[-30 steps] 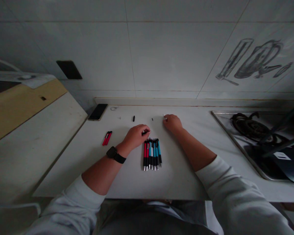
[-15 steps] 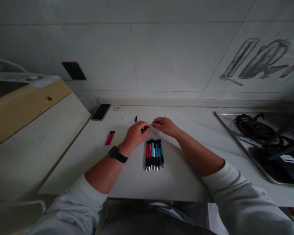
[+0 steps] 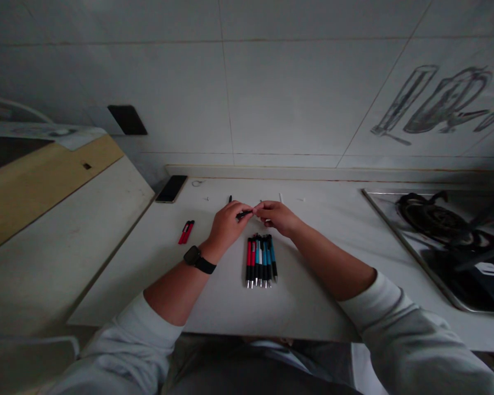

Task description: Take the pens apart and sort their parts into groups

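pens (image 3: 260, 260): glossy plastic, metal tips | counter (image 3: 304, 296): matt, smooth | wall (image 3: 296, 93): glossy tile

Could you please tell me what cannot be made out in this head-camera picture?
Head view, all dim:
1. Black pen part: mostly hidden in the left hand grip.
2. Whatever the right hand pinches: covered by its fingers.
3. White bits by the wall: too small to name.
4. Gas stove: cut off by the right edge.

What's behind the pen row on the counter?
The left hand holds a dark pen part; the right hand pinches at its tip. Farther back lie a black piece, a white bit and a phone. The counter under the hands is hidden.
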`<act>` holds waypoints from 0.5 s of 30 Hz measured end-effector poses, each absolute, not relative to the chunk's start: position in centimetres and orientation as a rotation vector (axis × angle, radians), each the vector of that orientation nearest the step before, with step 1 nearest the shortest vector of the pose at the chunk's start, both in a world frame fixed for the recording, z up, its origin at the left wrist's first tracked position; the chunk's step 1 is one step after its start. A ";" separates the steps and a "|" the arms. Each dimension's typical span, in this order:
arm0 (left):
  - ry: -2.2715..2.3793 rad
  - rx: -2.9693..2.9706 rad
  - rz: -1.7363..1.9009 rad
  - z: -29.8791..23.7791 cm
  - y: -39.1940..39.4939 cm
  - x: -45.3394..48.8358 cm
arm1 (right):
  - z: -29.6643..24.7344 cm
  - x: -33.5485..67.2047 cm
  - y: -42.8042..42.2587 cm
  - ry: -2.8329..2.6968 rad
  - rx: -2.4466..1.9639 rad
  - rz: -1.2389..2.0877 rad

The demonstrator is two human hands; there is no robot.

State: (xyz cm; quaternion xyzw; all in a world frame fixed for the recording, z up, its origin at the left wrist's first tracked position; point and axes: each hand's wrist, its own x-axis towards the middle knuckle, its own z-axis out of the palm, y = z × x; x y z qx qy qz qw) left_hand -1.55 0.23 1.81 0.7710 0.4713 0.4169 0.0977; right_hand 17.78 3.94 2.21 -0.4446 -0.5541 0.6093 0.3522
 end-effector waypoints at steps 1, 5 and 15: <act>1.410 2.241 1.250 1.6 0.4 -1.6 | 2.2 18.1 4.3 -1.478 -1.177 1.493; 1.470 2.110 1.265 0.9 0.8 -1.8 | 2.9 20.4 6.5 -1.765 -1.338 0.834; 1.485 2.109 1.214 0.7 1.0 -1.9 | 3.1 20.4 10.9 -2.383 -1.685 0.177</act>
